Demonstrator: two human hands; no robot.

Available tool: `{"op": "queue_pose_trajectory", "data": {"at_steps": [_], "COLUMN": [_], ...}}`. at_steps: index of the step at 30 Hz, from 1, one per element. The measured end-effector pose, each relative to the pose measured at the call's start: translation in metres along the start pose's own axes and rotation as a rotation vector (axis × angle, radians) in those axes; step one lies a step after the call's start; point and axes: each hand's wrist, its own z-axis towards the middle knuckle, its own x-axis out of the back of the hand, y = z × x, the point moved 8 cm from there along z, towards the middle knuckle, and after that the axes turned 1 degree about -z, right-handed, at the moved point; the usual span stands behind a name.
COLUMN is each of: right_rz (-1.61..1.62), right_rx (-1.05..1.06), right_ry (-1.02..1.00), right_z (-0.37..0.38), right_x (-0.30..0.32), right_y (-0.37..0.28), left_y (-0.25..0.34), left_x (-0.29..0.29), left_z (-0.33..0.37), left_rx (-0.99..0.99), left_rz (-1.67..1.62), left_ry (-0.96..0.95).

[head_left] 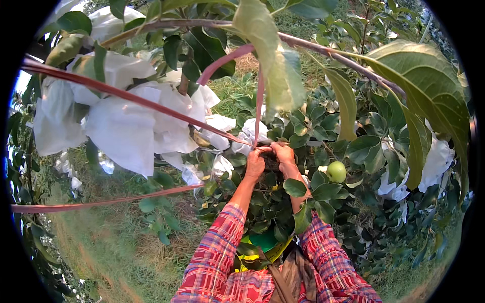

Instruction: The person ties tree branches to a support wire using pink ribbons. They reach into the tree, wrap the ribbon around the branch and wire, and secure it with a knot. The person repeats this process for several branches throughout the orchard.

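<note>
Your plaid sleeves (222, 252) rise from the lower edge, and both fists meet at a leafy branch: your left hand (255, 164) and right hand (283, 153) are each closed tight around the pink strap (259, 108) where its strands come together. Just right of your right hand an unbagged green fruit (336, 171) hangs among dark leaves. Beyond, white paper fruit bags (126, 126) crowd the left, and large leaves (268, 55) droop across the strap overhead.
</note>
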Motion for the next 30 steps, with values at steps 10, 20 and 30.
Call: {"op": "queue_pose_trajectory", "data": {"at_steps": [10, 20, 30], "right_rz": [0.047, -0.43, 0.458], "right_rx": [-0.003, -0.176, -0.353], "right_ry": [-0.233, -0.202, -0.254], "right_z": [-0.003, -0.007, -0.017], "right_x": [-0.015, -0.005, -0.015], "right_y": [-0.008, 0.05, 0.085], "left_y": [-0.013, -0.074, -0.058], "left_x": [-0.008, -0.01, -0.003], "left_z": [-0.003, -0.051, -0.052], "left_rx": [0.266, 0.712, 0.708], "left_rz": [-0.276, -1.139, -0.694], "left_ry": [-0.056, 0.293, 0.131]}}
